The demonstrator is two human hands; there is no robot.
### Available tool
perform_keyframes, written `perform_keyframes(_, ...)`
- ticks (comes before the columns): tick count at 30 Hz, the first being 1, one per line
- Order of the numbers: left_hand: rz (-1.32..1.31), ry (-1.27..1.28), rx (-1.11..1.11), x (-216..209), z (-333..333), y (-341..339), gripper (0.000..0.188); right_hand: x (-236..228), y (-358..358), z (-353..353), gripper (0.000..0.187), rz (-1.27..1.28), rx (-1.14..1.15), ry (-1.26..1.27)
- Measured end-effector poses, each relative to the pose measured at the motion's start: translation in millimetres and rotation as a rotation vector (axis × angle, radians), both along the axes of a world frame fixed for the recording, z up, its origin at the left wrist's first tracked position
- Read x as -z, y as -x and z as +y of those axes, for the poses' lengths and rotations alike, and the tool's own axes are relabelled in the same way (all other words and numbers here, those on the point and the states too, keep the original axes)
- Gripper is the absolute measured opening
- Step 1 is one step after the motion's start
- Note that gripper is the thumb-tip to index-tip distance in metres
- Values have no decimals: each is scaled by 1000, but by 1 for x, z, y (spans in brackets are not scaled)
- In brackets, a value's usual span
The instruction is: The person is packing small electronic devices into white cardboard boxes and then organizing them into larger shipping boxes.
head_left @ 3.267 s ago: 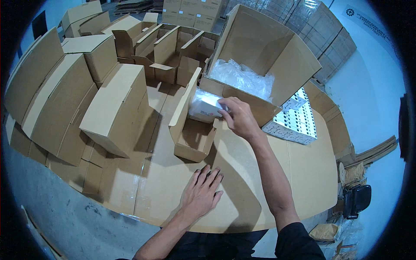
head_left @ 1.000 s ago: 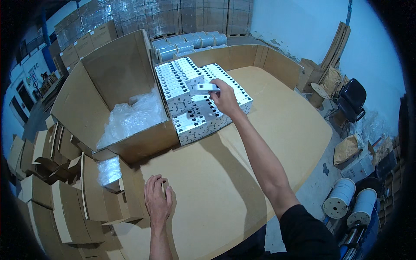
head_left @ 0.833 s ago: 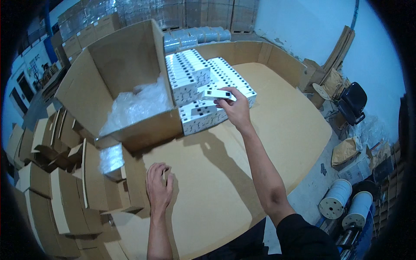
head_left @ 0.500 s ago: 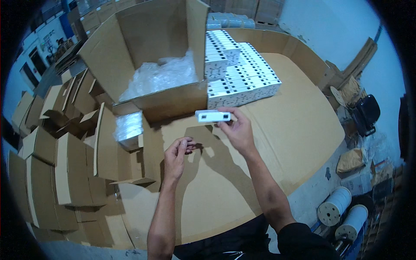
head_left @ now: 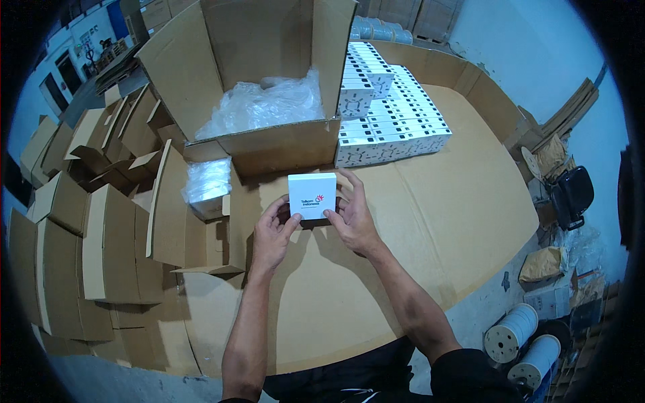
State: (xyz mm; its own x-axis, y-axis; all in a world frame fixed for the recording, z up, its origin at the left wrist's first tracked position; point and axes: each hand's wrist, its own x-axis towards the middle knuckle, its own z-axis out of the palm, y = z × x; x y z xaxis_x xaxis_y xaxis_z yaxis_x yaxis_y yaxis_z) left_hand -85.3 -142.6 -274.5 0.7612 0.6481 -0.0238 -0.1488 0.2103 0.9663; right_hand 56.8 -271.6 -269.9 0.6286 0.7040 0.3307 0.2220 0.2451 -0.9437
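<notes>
A small square white box (head_left: pixel 310 191) with a printed logo is held up above the cardboard-covered table, its printed face toward me. My left hand (head_left: pixel 273 232) grips its left edge, thumb at the lower corner. On the opposite edge, my right hand (head_left: pixel 353 218) has its thumb on the lower right corner and its fingers behind. Beyond the hands stand stacked rows of similar white boxes (head_left: pixel 393 144). To the left, an open carton (head_left: pixel 211 245) holds a bubble-wrapped bundle (head_left: pixel 207 185).
A large open carton (head_left: pixel 282 148) full of clear bubble wrap (head_left: pixel 265 107) stands behind the hands. Many folded-open brown cartons (head_left: pixel 111 245) crowd the left side. A raised cardboard rim (head_left: pixel 487 91) borders the table's far right. Cable spools (head_left: pixel 512 332) and a black chair (head_left: pixel 570 188) are on the floor at right.
The white box has turned from its narrow side to its printed face and come slightly lower and left. My left hand has moved up and taken hold of it too. The view has shifted slightly.
</notes>
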Motion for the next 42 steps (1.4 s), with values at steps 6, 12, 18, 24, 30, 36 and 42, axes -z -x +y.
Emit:
perform_keyframes(6,141,-319,-78,-3,5,2,37,-14,-6,-6,86,-31,-89,283)
perform_keyframes(12,312,-587,-87,-20,-4,5,34,-4,-12,-10,84,-148,-81,297)
perform_keyframes(18,373,-677,-83,-27,-7,7,35,-5,-11,-10,86,-126,-82,334)
perform_keyframes(24,322,-690,-88,-26,-7,9,48,-8,-9,-22,90,-494,4,498)
perform_keyframes(30,90,-746,-304,-36,-3,8,40,-1,-8,-28,85,-714,45,666)
perform_keyframes(36,126,-1038,-457,-118,47,-75,20,-8,-9,-31,82,-708,55,721)
perform_keyframes(42,640,-1264,-254,-167,204,-139,37,-5,-1,-24,83,-751,69,691)
